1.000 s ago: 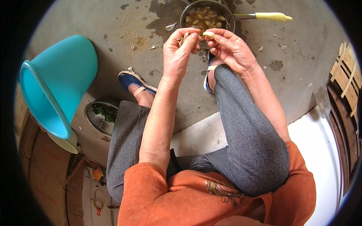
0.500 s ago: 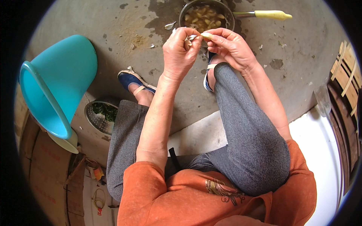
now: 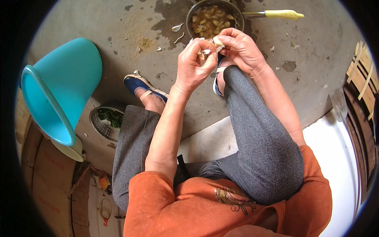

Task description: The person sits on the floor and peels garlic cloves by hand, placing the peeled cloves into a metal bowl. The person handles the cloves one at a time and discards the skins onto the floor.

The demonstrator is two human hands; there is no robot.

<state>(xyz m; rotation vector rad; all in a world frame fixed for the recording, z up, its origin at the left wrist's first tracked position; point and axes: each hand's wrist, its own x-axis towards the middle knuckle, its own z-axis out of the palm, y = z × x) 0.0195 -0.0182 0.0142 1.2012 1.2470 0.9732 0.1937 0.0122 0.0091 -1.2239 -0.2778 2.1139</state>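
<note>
Between thumb and fingers, my right hand (image 3: 241, 49) pinches a pale garlic clove (image 3: 218, 41). Papery white garlic skins (image 3: 205, 52) are bunched in the curled fingers of my left hand (image 3: 194, 63), whose fingertips meet the clove's side. Both hands are raised close together above the floor, in front of my knees. Just beyond them stands a dark-rimmed pan (image 3: 188, 21) of brownish water with many peeled cloves (image 3: 213, 19) in it. Its pale yellow handle (image 3: 285, 14) points right.
A tipped turquoise bucket (image 3: 71, 67) lies at the left. Beside my left leg sits a metal colander (image 3: 97, 124) with dark green leaves (image 3: 110, 116). Garlic skin scraps (image 3: 177, 28) and wet patches mark the concrete floor (image 3: 158, 102). Wooden slats (image 3: 363, 75) stand at the far right.
My left hand has shifted slightly right and nearer to me. The clove is turned more upright in my right fingers, and a curled strip of skin now lies on the floor near the pan.
</note>
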